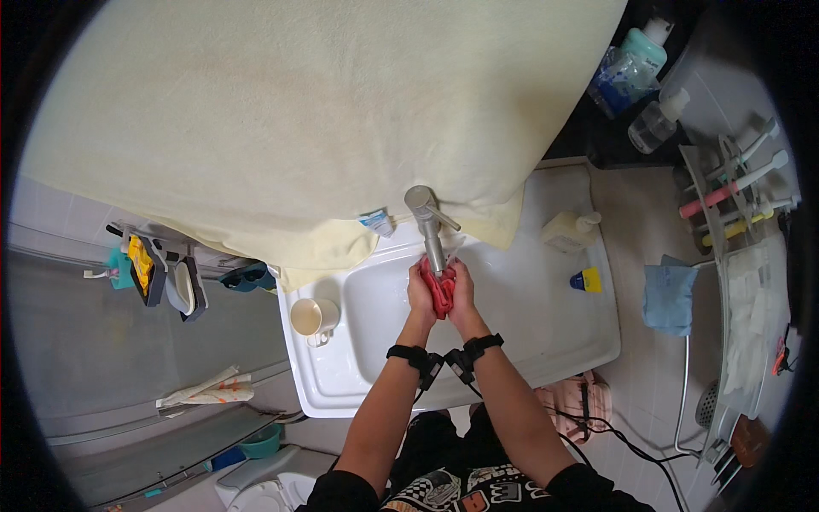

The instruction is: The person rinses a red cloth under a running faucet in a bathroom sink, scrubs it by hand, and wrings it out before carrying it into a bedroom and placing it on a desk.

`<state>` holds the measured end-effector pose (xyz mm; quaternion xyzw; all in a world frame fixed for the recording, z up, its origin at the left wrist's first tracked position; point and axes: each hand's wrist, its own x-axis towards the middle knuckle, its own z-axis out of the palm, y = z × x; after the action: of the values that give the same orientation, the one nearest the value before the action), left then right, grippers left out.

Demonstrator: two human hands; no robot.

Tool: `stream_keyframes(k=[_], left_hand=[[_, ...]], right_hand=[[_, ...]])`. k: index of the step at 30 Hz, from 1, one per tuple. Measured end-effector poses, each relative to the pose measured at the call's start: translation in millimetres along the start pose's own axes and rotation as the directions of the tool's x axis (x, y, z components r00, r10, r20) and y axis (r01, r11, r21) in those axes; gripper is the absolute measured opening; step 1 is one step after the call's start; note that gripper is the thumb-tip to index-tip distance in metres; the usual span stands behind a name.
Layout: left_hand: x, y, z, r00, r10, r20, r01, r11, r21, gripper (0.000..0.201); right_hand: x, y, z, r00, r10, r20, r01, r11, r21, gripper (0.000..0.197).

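the cloth [441,297] was held bunched in the grip of the left hand [420,288] and right hand [463,288], beneath the tap [433,243]; washing seemed under way, unfinished.

the person wears a black shirt [461,490] with short sleeves [348,492]; its front carries printed white checks and one orange patch [473,502]. each wrist has a black strap [406,352] with a small black box [431,369] and thin cable [475,391]. the left hand [420,292] and right hand [463,290] are bare.
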<state>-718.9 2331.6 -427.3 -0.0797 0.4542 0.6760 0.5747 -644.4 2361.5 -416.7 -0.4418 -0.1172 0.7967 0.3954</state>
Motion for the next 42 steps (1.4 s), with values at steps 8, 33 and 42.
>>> stream_keyframes(k=[8, 33, 42], left_hand=[[-19.3, 14.9, 19.9, 0.993, -0.078, 0.091, 0.069, 0.992, 0.101, 0.045], [-45.4, -1.0, -6.8, 0.875, 0.437, 0.209, -0.484, 0.799, 0.357, 0.04], [-58.0, 0.4, 4.0, 0.867, 0.496, -0.039, -0.19, 0.402, 0.896, 0.039]], right_hand=[[4.9, -10.3, -6.5, 0.993, -0.088, 0.079, 0.105, 0.963, -0.248, 0.042], [-27.3, 20.5, -8.6, 0.961, -0.194, 0.196, 0.245, 0.928, -0.28, 0.053], [-28.2, 21.8, -9.0, 0.99, -0.136, 0.02, 0.129, 0.864, -0.486, 0.049]])
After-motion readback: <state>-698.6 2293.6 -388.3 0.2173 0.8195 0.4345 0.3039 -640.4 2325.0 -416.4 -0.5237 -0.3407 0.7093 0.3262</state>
